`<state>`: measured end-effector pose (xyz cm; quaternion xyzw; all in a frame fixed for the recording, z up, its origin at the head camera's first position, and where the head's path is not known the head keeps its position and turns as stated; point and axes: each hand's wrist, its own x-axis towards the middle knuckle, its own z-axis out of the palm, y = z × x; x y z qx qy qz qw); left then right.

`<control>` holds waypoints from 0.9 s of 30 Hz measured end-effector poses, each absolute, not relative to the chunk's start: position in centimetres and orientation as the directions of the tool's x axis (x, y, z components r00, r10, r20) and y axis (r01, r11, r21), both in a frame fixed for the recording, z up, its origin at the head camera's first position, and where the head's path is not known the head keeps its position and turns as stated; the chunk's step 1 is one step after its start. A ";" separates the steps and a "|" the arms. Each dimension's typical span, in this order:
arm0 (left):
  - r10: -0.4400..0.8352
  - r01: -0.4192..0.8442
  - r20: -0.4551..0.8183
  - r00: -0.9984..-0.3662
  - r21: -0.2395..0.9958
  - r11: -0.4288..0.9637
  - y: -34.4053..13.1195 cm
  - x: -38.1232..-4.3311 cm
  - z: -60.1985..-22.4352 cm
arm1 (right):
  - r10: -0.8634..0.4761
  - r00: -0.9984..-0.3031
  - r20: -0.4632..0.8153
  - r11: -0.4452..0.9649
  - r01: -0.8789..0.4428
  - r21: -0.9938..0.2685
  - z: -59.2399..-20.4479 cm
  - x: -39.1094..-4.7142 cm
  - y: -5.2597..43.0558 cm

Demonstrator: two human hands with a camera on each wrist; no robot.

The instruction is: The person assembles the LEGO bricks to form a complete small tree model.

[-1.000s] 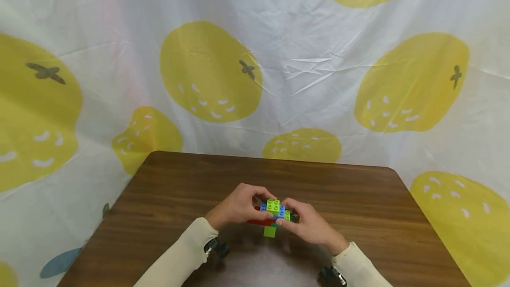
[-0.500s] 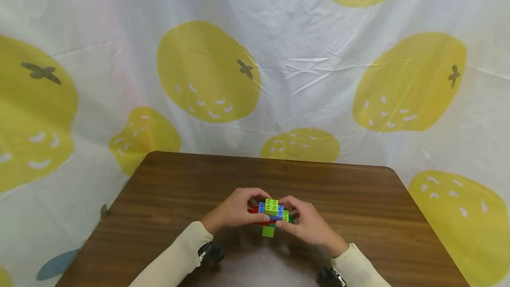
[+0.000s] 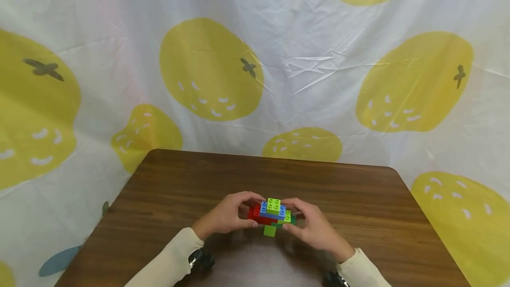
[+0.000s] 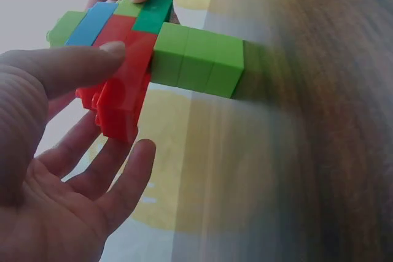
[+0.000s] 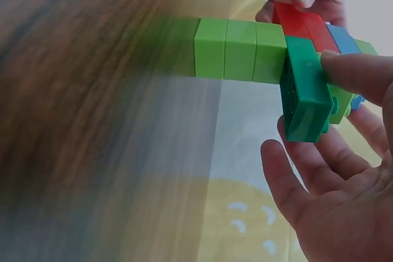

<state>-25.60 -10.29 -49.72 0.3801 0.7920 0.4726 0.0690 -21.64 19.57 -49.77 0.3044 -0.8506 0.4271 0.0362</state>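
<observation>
A model of stacked toy building bricks stands upright on the table between the hands. Its column of light green bricks carries red bricks on the left and a dark green brick on the right. Above them come a blue brick and a light green one on top. The left hand holds the red end, thumb on the near face and fingers behind. At the other end, the right hand grips the green bricks between its thumb and the fingers beyond. Some fingertips are hidden behind the model.
The dark wooden table has rounded far corners. Behind it hangs a white curtain with a yellow fruit print. Black wrist cameras sit below both cream sleeves.
The left hand has slid left, from the middle of the model to its red end. The right hand has shifted slightly right. The model stays in place.
</observation>
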 end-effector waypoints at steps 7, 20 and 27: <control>0.661 0.530 0.233 -0.713 0.797 0.291 -10.0 -25.6 -50.0 | -0.494 -0.803 0.334 0.443 -0.563 -0.698 -49.7 -21.1 20.1; 0.631 0.535 0.249 -0.735 0.784 0.315 -10.0 -25.2 -48.9 | -0.442 -0.840 0.315 0.460 -0.513 -0.725 -49.1 -21.8 20.2; 0.614 0.518 0.224 -0.757 0.779 0.354 -9.9 -25.4 -48.9 | -0.416 -0.854 0.313 0.460 -0.495 -0.738 -48.9 -22.1 19.5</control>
